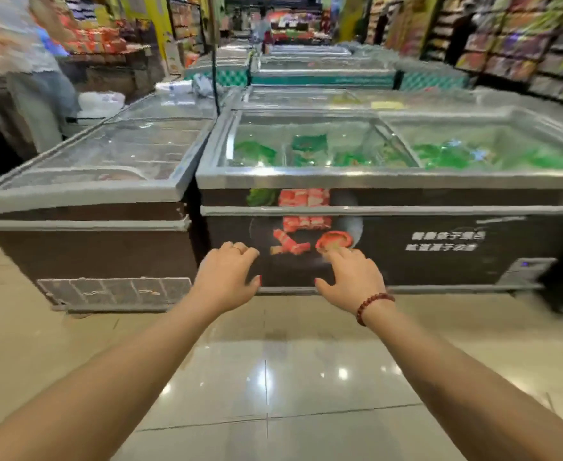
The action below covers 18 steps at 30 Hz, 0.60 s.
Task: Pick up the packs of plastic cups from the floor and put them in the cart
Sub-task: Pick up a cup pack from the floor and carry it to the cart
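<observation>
Two bare arms reach forward from the bottom of the head view, over a glossy tiled floor [273, 377]. The left hand [227, 274] is held palm down, its fingers loosely bent at the knuckles and its thumb out to the side; it grips nothing. A ring [237, 248] sits on one of its fingers. The right hand [350, 281] is just beside it, also palm down, with relaxed, slightly spread fingers, the forefinger stretched furthest ahead, and nothing in it. A bead bracelet [371, 306] circles the right wrist. Both hands show against the dark front of a chest freezer [406, 234]; whether a fingertip touches the panel cannot be told.

That freezer has a sliding glass lid [306, 141], and green packets [450, 156] lie under it. Printed food pictures and white lettering mark its front. A second freezer [90, 247] stands just to the left, with a vent grille [113, 291] low on its front. More freezers run in a row down the aisle behind them. White bags [102, 103] rest on top of a freezer further back on the left. A blurred person [34, 78] stands at the far left, and stocked shelves [523, 44] line the right side.

No packs of cups and no cart can be made out in this view, so where they are cannot be told.
</observation>
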Each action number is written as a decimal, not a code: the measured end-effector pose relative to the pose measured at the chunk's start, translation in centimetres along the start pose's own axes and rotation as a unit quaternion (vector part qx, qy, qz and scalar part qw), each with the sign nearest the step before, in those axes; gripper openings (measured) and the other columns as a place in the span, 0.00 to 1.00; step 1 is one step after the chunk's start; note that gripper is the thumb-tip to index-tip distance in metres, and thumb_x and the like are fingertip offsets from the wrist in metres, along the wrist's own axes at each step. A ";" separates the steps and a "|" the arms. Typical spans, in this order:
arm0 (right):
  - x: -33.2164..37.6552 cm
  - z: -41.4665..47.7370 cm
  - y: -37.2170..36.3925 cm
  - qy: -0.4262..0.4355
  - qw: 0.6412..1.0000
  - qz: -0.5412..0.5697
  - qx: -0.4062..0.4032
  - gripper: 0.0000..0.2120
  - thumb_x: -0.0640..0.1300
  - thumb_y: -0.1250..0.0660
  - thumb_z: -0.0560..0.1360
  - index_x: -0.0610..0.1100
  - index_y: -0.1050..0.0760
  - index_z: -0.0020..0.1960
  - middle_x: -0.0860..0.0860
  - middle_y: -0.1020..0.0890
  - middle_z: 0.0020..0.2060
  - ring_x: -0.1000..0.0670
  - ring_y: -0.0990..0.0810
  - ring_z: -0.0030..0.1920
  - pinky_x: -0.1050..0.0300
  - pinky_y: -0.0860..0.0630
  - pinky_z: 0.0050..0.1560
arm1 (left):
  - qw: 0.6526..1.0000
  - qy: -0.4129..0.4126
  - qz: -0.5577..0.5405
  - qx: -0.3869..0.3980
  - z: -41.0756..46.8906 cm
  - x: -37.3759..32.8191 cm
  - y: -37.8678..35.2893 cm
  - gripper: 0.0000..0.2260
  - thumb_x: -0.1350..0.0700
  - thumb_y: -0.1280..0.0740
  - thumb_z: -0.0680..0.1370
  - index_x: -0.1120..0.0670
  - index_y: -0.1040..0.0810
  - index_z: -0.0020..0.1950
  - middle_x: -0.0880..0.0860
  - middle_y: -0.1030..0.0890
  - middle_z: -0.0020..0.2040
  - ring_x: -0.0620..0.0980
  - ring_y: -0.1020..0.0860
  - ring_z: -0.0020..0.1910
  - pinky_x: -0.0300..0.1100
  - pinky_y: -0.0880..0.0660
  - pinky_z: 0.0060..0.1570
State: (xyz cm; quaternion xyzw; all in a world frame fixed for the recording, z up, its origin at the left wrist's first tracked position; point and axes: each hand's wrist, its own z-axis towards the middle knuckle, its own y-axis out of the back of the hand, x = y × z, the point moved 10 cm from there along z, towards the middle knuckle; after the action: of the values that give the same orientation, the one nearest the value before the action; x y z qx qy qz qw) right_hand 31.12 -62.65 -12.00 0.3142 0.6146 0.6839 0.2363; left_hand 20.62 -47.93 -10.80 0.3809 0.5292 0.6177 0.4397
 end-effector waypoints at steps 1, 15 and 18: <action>-3.1 -0.4 0.3 -0.032 0.999 -0.002 -0.002 0.24 0.59 0.37 0.76 0.48 0.30 0.68 0.48 0.24 0.63 0.44 0.28 0.64 0.50 0.30 0.61 | 1.000 -0.027 0.002 0.002 1.9 -2.6 -0.4 0.22 0.44 0.36 0.77 0.51 0.28 0.69 0.52 0.23 0.63 0.54 0.26 0.61 0.50 0.26 0.57; -41.4 -7.2 3.2 -0.379 0.925 -0.012 -0.009 0.24 0.59 0.39 0.77 0.48 0.29 0.68 0.48 0.23 0.62 0.44 0.27 0.64 0.50 0.30 0.62 | 0.933 -0.355 -0.062 0.010 24.1 -40.5 -6.0 0.23 0.45 0.35 0.77 0.52 0.27 0.70 0.53 0.22 0.63 0.55 0.25 0.62 0.48 0.26 0.56; -48.4 -8.8 3.8 -0.437 0.900 -0.008 -0.005 0.26 0.58 0.39 0.78 0.48 0.33 0.72 0.48 0.25 0.66 0.45 0.29 0.66 0.50 0.31 0.64 | 0.910 -0.409 -0.068 0.023 28.1 -48.4 -7.2 0.21 0.44 0.37 0.77 0.51 0.27 0.68 0.52 0.23 0.63 0.55 0.26 0.62 0.49 0.26 0.57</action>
State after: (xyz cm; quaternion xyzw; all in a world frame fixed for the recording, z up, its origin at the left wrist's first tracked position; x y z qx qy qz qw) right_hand 58.43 -103.61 -15.39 0.5755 0.4486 0.4792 0.4878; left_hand 63.53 -84.44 -13.92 0.5730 0.3419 0.3643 0.6496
